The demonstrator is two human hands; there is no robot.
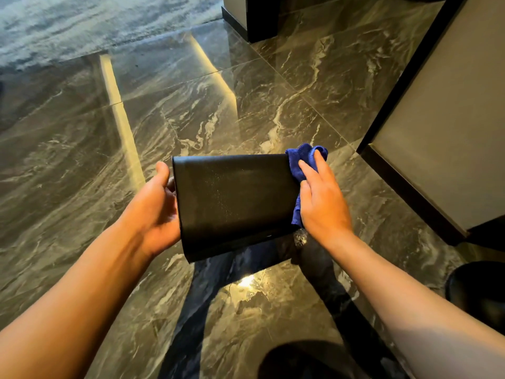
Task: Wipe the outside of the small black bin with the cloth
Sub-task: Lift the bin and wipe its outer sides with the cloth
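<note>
The small black bin (235, 203) is held up off the floor, turned on its side with a broad flat face towards me. My left hand (157, 206) grips its left end, thumb over the edge and fingers behind. My right hand (322, 198) presses a blue cloth (303, 160) flat against the bin's right end. The cloth bunches above my fingers and hangs down under my palm. The bin's far side is hidden.
A glossy dark marble floor (246, 99) lies below, with bright reflections. A grey wall panel with a black skirting (426, 132) stands at the right. A pale carpet (82, 20) begins at the far left. A dark round object (478, 291) sits at the right edge.
</note>
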